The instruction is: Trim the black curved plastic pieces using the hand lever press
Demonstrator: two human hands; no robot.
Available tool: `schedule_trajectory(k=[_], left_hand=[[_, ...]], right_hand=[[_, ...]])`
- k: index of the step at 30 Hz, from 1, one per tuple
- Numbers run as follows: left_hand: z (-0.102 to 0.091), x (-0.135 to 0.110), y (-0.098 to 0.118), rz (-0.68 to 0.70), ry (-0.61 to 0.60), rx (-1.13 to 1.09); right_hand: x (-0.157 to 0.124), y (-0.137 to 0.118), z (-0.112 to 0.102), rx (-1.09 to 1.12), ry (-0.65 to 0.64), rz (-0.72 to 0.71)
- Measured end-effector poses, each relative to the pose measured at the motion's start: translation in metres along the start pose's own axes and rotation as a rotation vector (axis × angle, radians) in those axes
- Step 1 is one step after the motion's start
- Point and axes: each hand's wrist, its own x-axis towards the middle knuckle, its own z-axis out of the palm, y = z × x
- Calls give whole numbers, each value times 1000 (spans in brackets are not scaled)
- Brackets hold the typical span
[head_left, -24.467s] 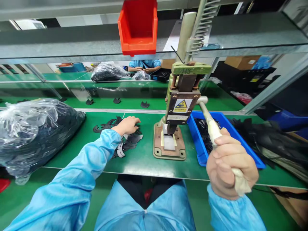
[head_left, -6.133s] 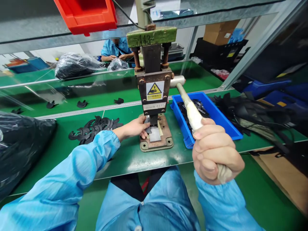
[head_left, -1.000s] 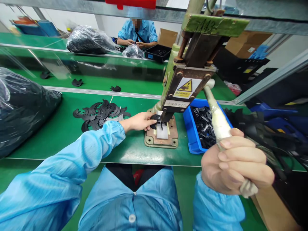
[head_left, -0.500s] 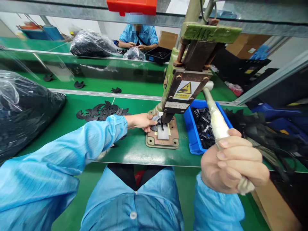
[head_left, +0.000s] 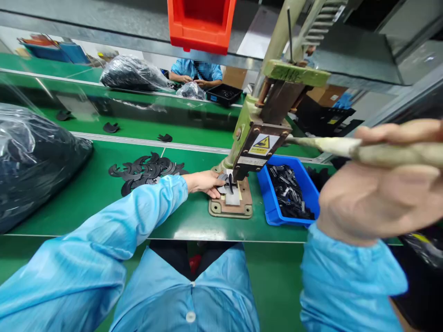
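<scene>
My left hand pinches a dark curved plastic part over the base plate of a green hand press. Just beyond the fingertips, a thin black piece stands upright under the press ram. My right hand is closed round the press lever, which points out to the right, nearly level. Motion blurs that hand somewhat. Left of the press lies a pile of black curved parts.
A blue bin of small black parts stands right of the press. At left bulges a plastic bag of dark parts. A red bin hangs overhead. Across the bench, a person in blue works.
The lever has swung upward in my right hand, from slanting down to nearly level. The ram sits slightly higher off the base. My left hand stays at the press; the view has shifted.
</scene>
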Motion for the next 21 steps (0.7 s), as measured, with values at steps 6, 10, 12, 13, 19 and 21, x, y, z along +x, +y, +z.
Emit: schedule_trajectory(k=[6, 10, 12, 13, 19, 21], left_hand=[[3, -50, -21, 178, -2, -62], [6, -99, -39, 278, -61, -49], [12, -116, -47, 310, -84, -49], [15, -121, -51, 318, -95, -51], [36, -131, -63, 301, -111, 20], [40, -132, -64, 281, -136, 3]], right_hand=[[-20, 12, 5, -176, 41, 35], [-134, 10, 8, -138, -232, 387], [-183, 0, 16, -56, -419, 519], [-201, -6, 21, 10, -485, 597], [-242, -22, 39, 141, -425, 785], [-246, -25, 37, 151, -399, 800]])
